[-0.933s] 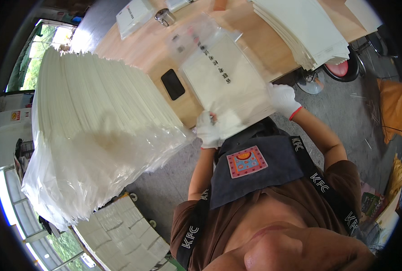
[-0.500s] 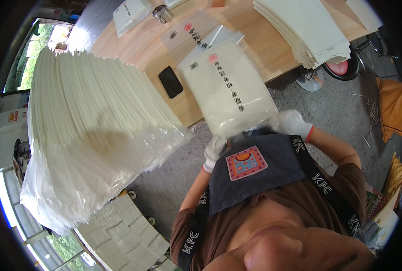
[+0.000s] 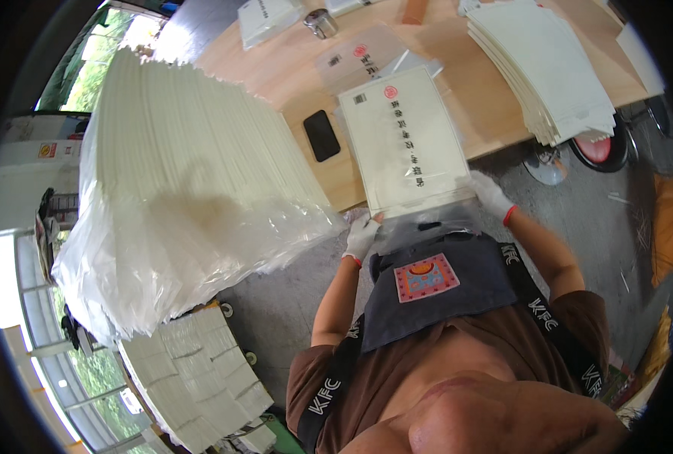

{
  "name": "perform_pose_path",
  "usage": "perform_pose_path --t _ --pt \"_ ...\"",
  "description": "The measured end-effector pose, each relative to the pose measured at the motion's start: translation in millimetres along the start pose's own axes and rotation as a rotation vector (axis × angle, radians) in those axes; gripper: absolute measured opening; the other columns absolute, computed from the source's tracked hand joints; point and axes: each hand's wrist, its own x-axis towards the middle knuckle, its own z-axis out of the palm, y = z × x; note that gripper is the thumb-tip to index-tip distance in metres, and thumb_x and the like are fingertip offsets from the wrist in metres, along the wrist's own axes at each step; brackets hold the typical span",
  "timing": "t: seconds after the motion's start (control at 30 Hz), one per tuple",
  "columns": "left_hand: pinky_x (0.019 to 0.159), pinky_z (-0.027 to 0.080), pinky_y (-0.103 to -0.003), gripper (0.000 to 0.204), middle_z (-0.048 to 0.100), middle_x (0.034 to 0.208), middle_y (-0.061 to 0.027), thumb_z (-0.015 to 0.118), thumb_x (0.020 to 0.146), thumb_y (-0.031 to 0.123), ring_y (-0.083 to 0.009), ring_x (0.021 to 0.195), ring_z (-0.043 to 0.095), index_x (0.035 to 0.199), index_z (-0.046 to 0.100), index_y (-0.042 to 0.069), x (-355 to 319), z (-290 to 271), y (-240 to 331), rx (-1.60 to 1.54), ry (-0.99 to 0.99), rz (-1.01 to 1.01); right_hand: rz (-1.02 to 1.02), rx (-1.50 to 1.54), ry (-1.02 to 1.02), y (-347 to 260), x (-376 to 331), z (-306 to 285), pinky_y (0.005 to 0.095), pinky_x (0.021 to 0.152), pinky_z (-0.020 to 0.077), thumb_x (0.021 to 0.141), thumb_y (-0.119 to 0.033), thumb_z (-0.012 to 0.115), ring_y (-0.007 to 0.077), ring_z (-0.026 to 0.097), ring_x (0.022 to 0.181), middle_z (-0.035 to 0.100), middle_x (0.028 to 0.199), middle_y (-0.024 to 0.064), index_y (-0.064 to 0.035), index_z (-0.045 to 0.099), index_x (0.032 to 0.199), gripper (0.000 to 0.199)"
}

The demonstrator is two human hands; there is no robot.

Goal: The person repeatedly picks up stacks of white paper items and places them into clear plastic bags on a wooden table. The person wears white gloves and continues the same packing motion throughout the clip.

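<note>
A clear plastic bag with dark print, a red round mark and a handle slot holds a flat stack of pale sheets. Its far part rests on the wooden table, while its near end extends past the edge toward my apron. My left hand, in a white glove with a bare thumb tip, is closed on the near left corner, thumb on top. At the near right corner, my gloved right hand grips the side, its fingertips partly hidden. Beneath the stack's far end lie other clear printed bags.
A black phone lies left of the bag. Farther left rises a tall row of pale sheets in plastic wrapping. Fanned pale sheets occupy the table's right. A metal cup and packed bag stand at the back.
The bag's near end, crumpled and blurred before, now lies flatter with its handle slot showing. My hands have steadied at its two near corners. The whole view has shifted.
</note>
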Motion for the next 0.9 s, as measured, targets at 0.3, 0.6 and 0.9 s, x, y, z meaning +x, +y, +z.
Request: perform_pose_path --t 0.3,0.6,0.9 --pt "0.06 0.044 -0.034 0.016 0.057 0.075 -0.0102 0.059 0.086 0.019 -0.0263 0.067 0.056 0.081 0.056 0.005 -129 -57 350 0.633 0.117 0.821 -0.112 0.865 -0.629 -123 1 90 0.0355 0.095 0.0424 0.095 -0.029 0.05 0.0209 0.052 0.115 0.051 0.129 0.0102 -0.0026 0.039 0.135 0.05" --pt "0.084 0.045 -0.031 0.045 0.06 0.105 -0.0112 0.056 0.09 0.033 -0.018 0.096 0.055 0.116 0.057 -0.005 -243 -239 425 0.564 1.383 0.899 -0.847 -0.123 -0.527 -474 18 182 0.028 0.035 0.0343 0.089 -0.047 0.054 0.0122 0.047 0.041 0.054 0.054 0.0032 -0.0108 0.055 0.066 0.043" --pt "0.098 0.038 -0.039 0.049 0.05 0.12 -0.0185 0.041 0.096 0.037 -0.0316 0.11 0.051 0.12 0.053 -0.005 -202 -283 265 0.77 1.599 0.759 -0.703 -0.055 -1.283 -462 -13 176 0.0227 0.039 0.0322 0.091 -0.039 0.053 0.008 0.041 0.04 0.052 0.055 -0.0011 -0.0113 0.056 0.074 0.033"
